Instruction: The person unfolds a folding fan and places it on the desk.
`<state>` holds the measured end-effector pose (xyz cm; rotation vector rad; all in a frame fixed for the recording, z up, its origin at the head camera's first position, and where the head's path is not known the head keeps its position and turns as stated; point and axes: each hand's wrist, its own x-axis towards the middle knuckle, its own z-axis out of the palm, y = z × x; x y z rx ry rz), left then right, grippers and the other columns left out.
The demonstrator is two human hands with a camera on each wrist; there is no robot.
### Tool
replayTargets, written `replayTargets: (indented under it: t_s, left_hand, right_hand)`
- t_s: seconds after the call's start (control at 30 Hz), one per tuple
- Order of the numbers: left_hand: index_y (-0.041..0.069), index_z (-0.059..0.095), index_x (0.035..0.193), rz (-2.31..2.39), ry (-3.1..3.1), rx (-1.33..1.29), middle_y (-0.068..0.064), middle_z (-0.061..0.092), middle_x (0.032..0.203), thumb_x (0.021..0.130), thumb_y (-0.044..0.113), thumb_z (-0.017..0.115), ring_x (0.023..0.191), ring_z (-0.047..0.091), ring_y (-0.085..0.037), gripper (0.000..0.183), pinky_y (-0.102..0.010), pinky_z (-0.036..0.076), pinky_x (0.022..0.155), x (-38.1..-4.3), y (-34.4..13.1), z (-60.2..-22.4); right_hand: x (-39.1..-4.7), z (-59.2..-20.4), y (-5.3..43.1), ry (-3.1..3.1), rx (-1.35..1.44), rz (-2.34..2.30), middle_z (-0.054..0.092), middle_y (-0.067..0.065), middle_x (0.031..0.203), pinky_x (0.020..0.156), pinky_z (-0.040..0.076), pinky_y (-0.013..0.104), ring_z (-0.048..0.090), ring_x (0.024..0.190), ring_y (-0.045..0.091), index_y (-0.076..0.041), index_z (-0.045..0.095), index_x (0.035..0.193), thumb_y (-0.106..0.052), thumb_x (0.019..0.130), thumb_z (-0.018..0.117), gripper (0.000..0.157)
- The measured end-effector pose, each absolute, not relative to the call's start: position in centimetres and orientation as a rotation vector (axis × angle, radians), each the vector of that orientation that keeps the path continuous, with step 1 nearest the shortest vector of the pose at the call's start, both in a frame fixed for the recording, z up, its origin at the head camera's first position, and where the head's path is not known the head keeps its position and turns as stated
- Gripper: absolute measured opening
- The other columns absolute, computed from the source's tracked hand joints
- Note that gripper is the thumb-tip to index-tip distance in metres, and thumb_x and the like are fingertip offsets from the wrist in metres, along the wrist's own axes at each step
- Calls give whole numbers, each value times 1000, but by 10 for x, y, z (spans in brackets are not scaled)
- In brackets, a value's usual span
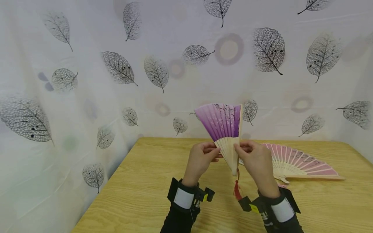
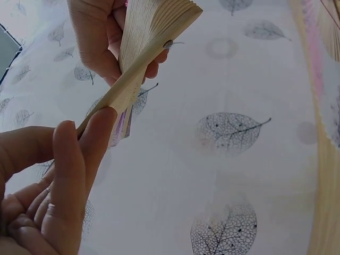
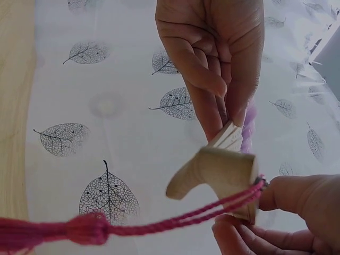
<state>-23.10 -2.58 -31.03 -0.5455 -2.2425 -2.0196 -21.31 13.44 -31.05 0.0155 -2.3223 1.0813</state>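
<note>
A partly spread purple folding fan [image 1: 222, 123] with pale wooden ribs is held up above the table, pivot end down. My left hand [image 1: 201, 160] pinches its left outer rib between thumb and fingers. On the other side, my right hand [image 1: 257, 161] pinches the right edge of the ribs. In the left wrist view the bunched ribs [image 2: 154, 32] run between both hands. A red tassel [image 1: 237, 190] hangs from the pivot end, and its pink-red cord [image 3: 180, 219] crosses the right wrist view below the curved wooden fan foot [image 3: 223, 170].
A pink folding fan [image 1: 303, 160] lies spread on the wooden table [image 1: 140, 194], to the right behind my right hand. Behind the table hangs a white curtain [image 1: 186, 87] with leaf prints, which also runs along the left side.
</note>
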Motion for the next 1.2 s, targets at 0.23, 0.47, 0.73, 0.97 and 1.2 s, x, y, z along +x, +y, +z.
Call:
replayTargets:
  t_s: [0.23, 0.47, 0.73, 0.97, 1.2]
  left_hand:
    - [-7, 62, 98, -1996, -2218, -558, -24, 66, 90, 83, 13, 59, 75, 64, -25, 25, -27, 56, 63, -231, -27, -309]
    - [-7, 62, 99, -2002, -2226, -555, -25, 66, 91, 83, 12, 59, 76, 64, -28, 25, -28, 56, 64, -232, -28, -310]
    - [-6, 62, 101, -1997, -2221, -503, -23, 66, 92, 83, 12, 58, 75, 64, -19, 25, -27, 56, 65, -233, -28, -309]
    - [-6, 62, 102, -1987, -2213, -493, -24, 66, 93, 84, 11, 58, 78, 64, -24, 25, -27, 56, 66, -231, -29, -305]
    - [-8, 61, 101, -1986, -2213, -496, -26, 65, 94, 84, 8, 56, 80, 63, -29, 24, -30, 56, 66, -231, -30, -304]
  right_hand:
    - [-212, -310, 137, -2305, -21, 1085, 68, 12, 71, 41, 40, 27, 56, 54, 10, -2, 68, 87, -32, 81, 61, 32]
    - [-212, -309, 138, -2329, -29, 1124, 68, 12, 72, 40, 39, 27, 57, 54, 10, -2, 68, 89, -34, 81, 60, 33]
    - [-212, -308, 143, -2317, -40, 1107, 67, 12, 70, 39, 38, 27, 55, 53, 11, -2, 68, 87, -39, 81, 59, 39]
    - [-211, -307, 145, -2327, -45, 1097, 67, 12, 72, 41, 41, 28, 54, 54, 11, -2, 68, 86, -41, 81, 58, 41]
    - [-211, -306, 146, -2336, -46, 1095, 67, 12, 71, 42, 41, 28, 55, 55, 11, -2, 67, 85, -43, 81, 57, 42]
